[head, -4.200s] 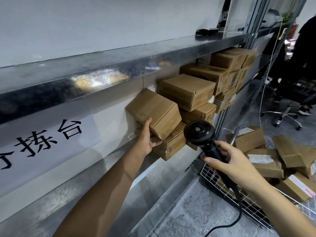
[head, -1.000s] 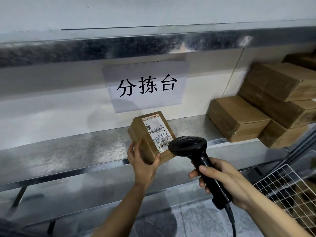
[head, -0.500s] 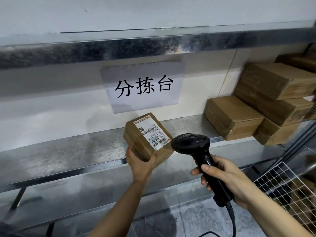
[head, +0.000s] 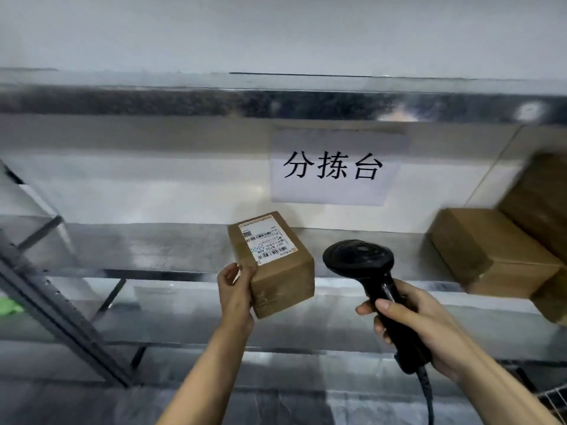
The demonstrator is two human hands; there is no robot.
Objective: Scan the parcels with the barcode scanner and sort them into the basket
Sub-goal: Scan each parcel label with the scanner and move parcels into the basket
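My left hand (head: 234, 291) grips a small brown cardboard parcel (head: 282, 271) by its left side, in front of the metal shelf. Its white barcode label (head: 265, 239) faces up towards me. My right hand (head: 420, 325) holds the handle of a black barcode scanner (head: 362, 260), whose head sits just right of the parcel, level with it. A thin corner of the wire basket (head: 555, 401) shows at the bottom right edge.
More brown parcels (head: 491, 250) are stacked on the metal shelf (head: 153, 243) at the right. A white paper sign (head: 334, 167) with black characters hangs on the back wall. A dark shelf post (head: 58, 320) slants at the lower left. The scanner cable (head: 428, 394) hangs down.
The view has swung left, so the stacked parcels and basket slid to the right edge. The parcel has tilted to show its label more squarely, and the scanner head has come level beside it.
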